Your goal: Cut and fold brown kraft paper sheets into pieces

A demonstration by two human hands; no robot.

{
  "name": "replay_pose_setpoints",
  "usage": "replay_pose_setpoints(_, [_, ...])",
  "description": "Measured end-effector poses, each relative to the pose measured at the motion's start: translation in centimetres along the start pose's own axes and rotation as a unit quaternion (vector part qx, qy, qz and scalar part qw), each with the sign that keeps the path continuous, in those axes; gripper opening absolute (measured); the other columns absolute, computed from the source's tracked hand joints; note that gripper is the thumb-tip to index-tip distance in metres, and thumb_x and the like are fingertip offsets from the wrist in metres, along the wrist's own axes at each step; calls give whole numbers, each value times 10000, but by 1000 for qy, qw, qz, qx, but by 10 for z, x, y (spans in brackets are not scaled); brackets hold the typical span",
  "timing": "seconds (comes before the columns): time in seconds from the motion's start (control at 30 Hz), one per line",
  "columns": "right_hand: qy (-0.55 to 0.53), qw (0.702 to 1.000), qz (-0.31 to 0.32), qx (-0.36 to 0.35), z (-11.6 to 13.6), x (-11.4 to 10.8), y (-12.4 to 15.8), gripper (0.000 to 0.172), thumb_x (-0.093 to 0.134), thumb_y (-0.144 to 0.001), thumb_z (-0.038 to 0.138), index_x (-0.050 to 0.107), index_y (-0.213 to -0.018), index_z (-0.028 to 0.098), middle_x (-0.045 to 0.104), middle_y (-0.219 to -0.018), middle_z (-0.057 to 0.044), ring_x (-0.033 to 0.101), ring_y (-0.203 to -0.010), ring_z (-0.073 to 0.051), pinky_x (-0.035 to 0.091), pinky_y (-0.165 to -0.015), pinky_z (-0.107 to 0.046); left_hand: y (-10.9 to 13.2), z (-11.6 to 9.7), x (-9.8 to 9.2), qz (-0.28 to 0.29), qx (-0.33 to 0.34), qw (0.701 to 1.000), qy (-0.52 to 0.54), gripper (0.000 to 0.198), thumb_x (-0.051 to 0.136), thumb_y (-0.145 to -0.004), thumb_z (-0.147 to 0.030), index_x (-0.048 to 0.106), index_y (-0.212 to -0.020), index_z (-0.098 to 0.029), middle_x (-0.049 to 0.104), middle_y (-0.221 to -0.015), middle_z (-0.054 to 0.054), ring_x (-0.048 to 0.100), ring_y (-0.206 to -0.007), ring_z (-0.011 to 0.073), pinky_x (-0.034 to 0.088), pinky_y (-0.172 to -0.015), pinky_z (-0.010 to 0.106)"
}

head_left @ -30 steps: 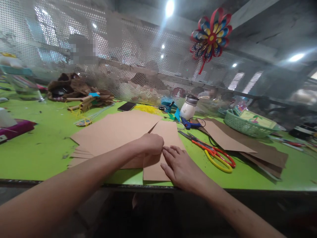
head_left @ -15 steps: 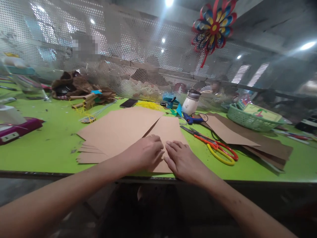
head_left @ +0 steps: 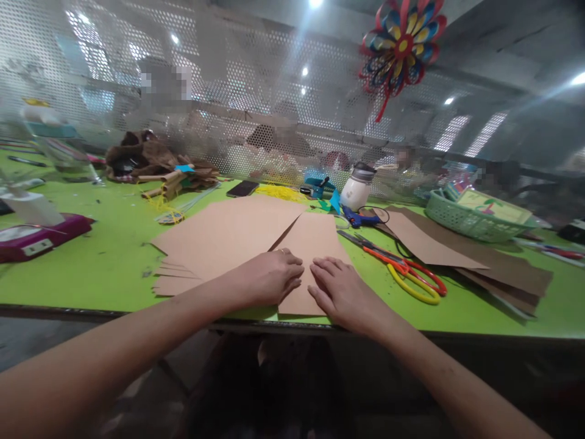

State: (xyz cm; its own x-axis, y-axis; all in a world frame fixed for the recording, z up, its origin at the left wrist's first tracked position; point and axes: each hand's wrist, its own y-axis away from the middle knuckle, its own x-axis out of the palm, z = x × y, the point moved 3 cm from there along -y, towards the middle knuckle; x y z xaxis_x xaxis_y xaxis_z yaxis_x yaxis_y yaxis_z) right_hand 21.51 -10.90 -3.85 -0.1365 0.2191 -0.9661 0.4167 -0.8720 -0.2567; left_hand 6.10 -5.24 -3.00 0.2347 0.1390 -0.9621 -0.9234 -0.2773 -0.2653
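A narrow sheet of tan kraft paper (head_left: 315,235) lies before me, reaching the table's front edge. My left hand (head_left: 275,275) rests palm down over its left side, fingers slightly bent and holding nothing. On the right part of the sheet my right hand (head_left: 340,286) lies flat with its fingers stretched out. A gap separates the two hands. Left of the narrow sheet is a stack of larger tan paper sheets (head_left: 223,228), partly under my left forearm. Scissors (head_left: 397,262) with orange and yellow handles lie open to the right of my right hand.
Around the green table (head_left: 114,262) are a purple power strip (head_left: 55,238), a phone (head_left: 243,188), yellow raffia strands (head_left: 281,192), a blue glue gun (head_left: 359,216), a white jar (head_left: 356,190), darker brown paper sheets (head_left: 507,274) and a green basket (head_left: 475,219). Behind stands a perforated screen (head_left: 256,79).
My left hand has flattened and shifted slightly off the narrow sheet's front part, uncovering its lower left corner. My right hand stays on the paper. The whole view has shifted a little.
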Motion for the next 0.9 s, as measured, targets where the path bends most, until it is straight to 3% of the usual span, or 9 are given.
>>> replay_pose_setpoints(0.13, [-76,994,-61,-43,22,-14,13,282,445,-970,242,621,-1165,138,590,-1280,-124,456,-1237,-255,366,-1069,-438,3,-3,0,-17,3,1000,-10,256,402,-970,-173,647,-908,-134,678,-894,99,606,-890,208,432,-872,335])
replay_pose_setpoints(0.2, [-124,988,-57,-75,40,-20,22,274,425,-977,203,611,-1175,170,620,-1221,-90,508,-1149,-220,425,-1014,-397,3,-4,-2,-9,3,1000,-7,249,414,-968,-172,643,-875,-139,680,-878,91,605,-874,203,431,-855,327])
replay_pose_setpoints(0.37, [-87,991,-41,-98,70,-15,36,399,499,-953,271,509,-1334,151,578,-1299,-105,479,-1136,-288,451,-973,-484,1,-5,-6,15,11,1000,-21,230,437,-958,-149,634,-839,-140,687,-857,79,603,-866,194,418,-836,311])
replay_pose_setpoints(0.9, [-15,993,-87,-74,84,5,46,598,557,-901,463,529,-1338,55,543,-1364,-191,433,-1225,-398,427,-982,-605,1,-8,-6,17,11,998,-54,254,434,-956,-135,650,-822,-131,686,-863,88,599,-880,205,420,-837,332])
